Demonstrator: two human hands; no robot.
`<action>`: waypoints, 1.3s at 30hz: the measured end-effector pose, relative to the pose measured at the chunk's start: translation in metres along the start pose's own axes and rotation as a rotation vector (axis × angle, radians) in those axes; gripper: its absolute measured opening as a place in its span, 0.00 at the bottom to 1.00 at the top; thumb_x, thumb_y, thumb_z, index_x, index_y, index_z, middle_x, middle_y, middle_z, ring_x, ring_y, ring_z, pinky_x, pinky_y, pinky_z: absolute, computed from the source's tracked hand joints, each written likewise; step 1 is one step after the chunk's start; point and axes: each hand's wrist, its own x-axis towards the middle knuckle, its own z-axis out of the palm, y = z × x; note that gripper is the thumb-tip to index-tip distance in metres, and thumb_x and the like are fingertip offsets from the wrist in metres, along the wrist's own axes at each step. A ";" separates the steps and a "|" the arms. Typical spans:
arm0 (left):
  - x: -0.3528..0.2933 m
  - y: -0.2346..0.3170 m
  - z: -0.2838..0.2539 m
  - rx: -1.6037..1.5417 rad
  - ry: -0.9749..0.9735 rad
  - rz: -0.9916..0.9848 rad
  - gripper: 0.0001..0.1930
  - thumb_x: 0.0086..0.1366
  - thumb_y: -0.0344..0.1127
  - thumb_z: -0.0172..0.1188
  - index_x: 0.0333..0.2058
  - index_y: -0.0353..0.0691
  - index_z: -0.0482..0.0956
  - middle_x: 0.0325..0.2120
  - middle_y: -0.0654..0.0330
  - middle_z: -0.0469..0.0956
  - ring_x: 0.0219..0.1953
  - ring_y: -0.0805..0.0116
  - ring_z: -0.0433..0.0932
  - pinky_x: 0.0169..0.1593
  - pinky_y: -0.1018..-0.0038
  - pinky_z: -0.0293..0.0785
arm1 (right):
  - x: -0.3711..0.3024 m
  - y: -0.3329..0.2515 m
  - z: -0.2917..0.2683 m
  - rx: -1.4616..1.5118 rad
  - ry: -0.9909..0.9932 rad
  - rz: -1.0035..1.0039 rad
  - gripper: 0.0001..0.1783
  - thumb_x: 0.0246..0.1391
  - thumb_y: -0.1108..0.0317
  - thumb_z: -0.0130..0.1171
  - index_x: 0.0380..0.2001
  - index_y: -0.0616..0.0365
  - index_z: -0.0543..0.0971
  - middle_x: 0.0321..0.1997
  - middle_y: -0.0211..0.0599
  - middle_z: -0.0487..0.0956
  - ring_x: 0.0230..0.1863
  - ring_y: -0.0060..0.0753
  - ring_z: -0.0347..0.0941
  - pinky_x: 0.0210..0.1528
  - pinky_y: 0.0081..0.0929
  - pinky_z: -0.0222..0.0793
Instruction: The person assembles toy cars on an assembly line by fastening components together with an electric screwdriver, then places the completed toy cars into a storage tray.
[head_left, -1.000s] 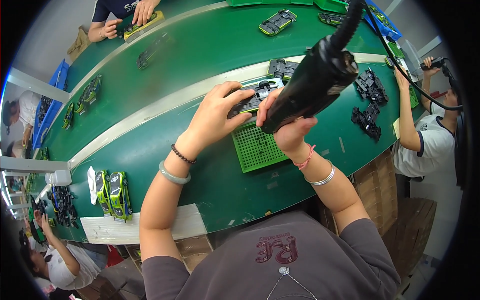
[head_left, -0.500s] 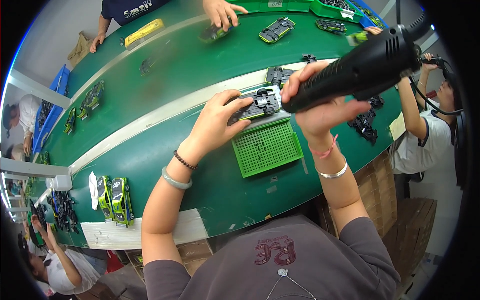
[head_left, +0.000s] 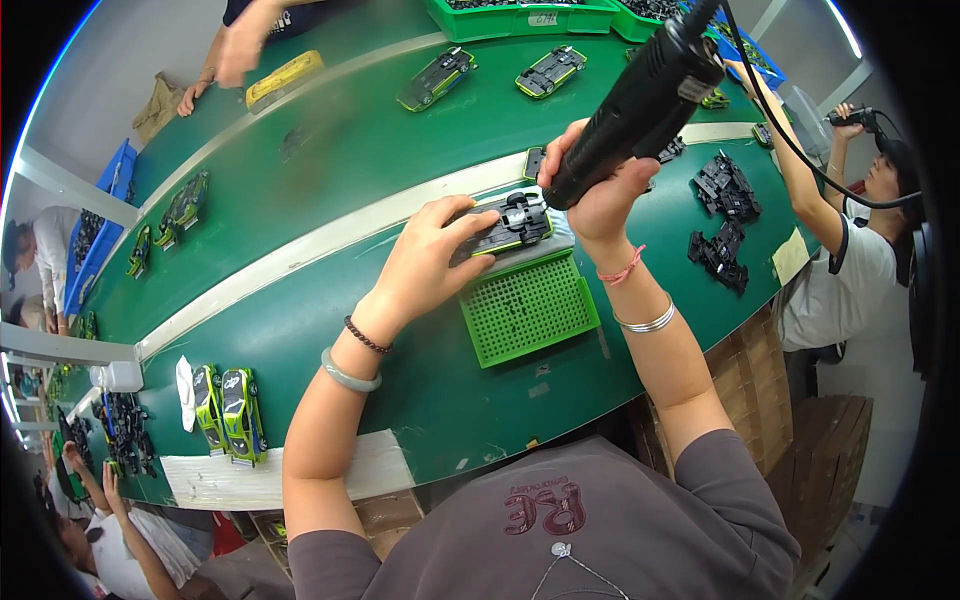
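A toy car [head_left: 520, 226] lies wheels-up at the middle of the green bench, its black underside showing. My left hand [head_left: 432, 242] is closed over one end of it, thumb on the near side and fingers on the far side. My right hand [head_left: 605, 195] grips a black electric screwdriver [head_left: 635, 110], which slants down to the car's right end. Its bit is hidden behind the tool and my fingers. Just in front of the car sits a green perforated basket [head_left: 530, 345] with small dark pieces in it.
Two green toy cars [head_left: 240, 408] stand upright at left. Black chassis parts [head_left: 725, 190] lie at right. Beyond a pale strip [head_left: 300, 243], more upturned cars [head_left: 438, 78] rest on the green surface. A co-worker's hand [head_left: 245, 45] is across. A cable [head_left: 790, 135] hangs at right.
My right hand and the electric screwdriver have shifted left, the tool now steeper. The co-worker's hand across has let go of a car and moved left.
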 end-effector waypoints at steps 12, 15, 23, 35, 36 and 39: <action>0.001 0.000 -0.003 0.004 -0.037 -0.018 0.23 0.49 0.34 0.65 0.46 0.41 0.74 0.44 0.53 0.70 0.48 0.54 0.69 0.51 0.65 0.67 | 0.007 0.009 0.010 0.010 -0.024 -0.014 0.46 0.49 0.25 0.31 0.19 0.65 0.70 0.11 0.35 0.68 0.12 0.23 0.67 0.14 0.17 0.61; 0.000 0.002 -0.003 0.007 -0.043 -0.025 0.23 0.49 0.34 0.65 0.46 0.41 0.75 0.44 0.53 0.70 0.47 0.54 0.69 0.50 0.65 0.67 | 0.012 0.010 0.006 0.049 -0.038 0.018 0.46 0.50 0.25 0.30 0.18 0.65 0.70 0.12 0.35 0.69 0.12 0.23 0.67 0.14 0.18 0.61; 0.003 0.001 0.000 -0.021 -0.004 -0.009 0.22 0.46 0.33 0.65 0.44 0.41 0.75 0.41 0.54 0.71 0.45 0.55 0.70 0.49 0.65 0.68 | 0.007 0.010 0.005 0.031 -0.063 -0.046 0.45 0.46 0.24 0.36 0.24 0.65 0.70 0.15 0.35 0.71 0.15 0.24 0.69 0.17 0.18 0.63; -0.001 -0.002 -0.001 -0.022 0.004 0.003 0.23 0.47 0.34 0.65 0.45 0.43 0.75 0.42 0.55 0.71 0.45 0.56 0.70 0.49 0.65 0.68 | -0.053 -0.006 0.032 0.160 -0.068 0.117 0.54 0.33 0.14 0.27 0.27 0.63 0.67 0.15 0.38 0.69 0.16 0.31 0.67 0.19 0.23 0.65; -0.002 -0.004 -0.001 -0.024 0.006 0.006 0.23 0.47 0.34 0.65 0.45 0.43 0.75 0.41 0.55 0.71 0.45 0.56 0.70 0.49 0.65 0.68 | -0.053 -0.005 0.032 0.160 -0.071 0.118 0.54 0.33 0.14 0.27 0.27 0.63 0.67 0.15 0.38 0.69 0.16 0.31 0.67 0.19 0.23 0.65; -0.001 -0.004 -0.001 -0.028 0.008 0.007 0.23 0.46 0.34 0.66 0.45 0.43 0.75 0.41 0.55 0.71 0.45 0.56 0.70 0.48 0.65 0.68 | -0.055 -0.003 0.031 0.126 -0.081 0.110 0.53 0.34 0.15 0.27 0.27 0.63 0.67 0.15 0.37 0.69 0.16 0.30 0.67 0.20 0.23 0.65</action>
